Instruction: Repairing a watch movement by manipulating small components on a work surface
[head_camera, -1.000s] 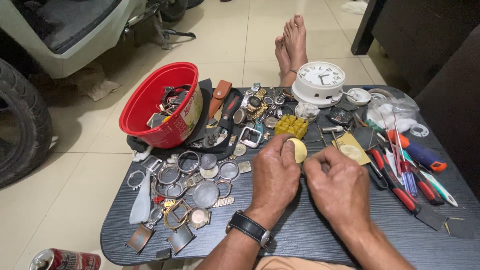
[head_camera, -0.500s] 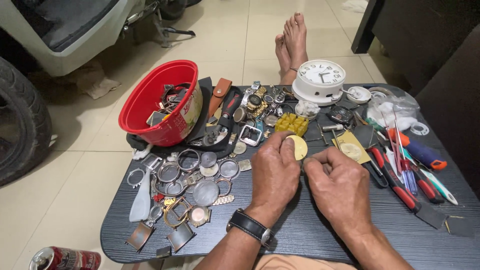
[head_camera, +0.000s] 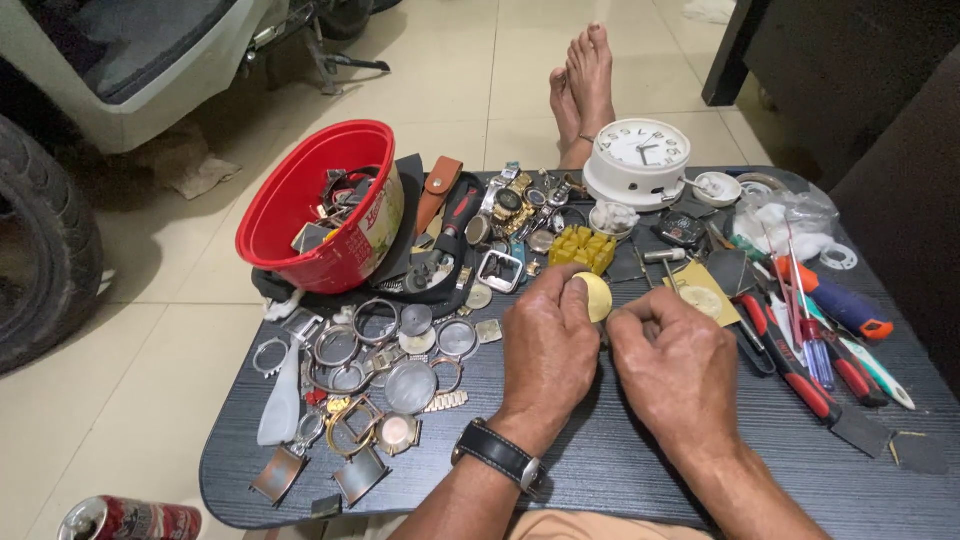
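While the left hand holds a round yellow disc, the right hand stays curled tight beside it on the dark table

Bare near edge, crowded everywhere else

Blocked left by watch cases, ahead by red bowl and clock, right by screwdrivers.

red bowl, white clock, pale yellow disc, black wood-grain table, black watch strap.
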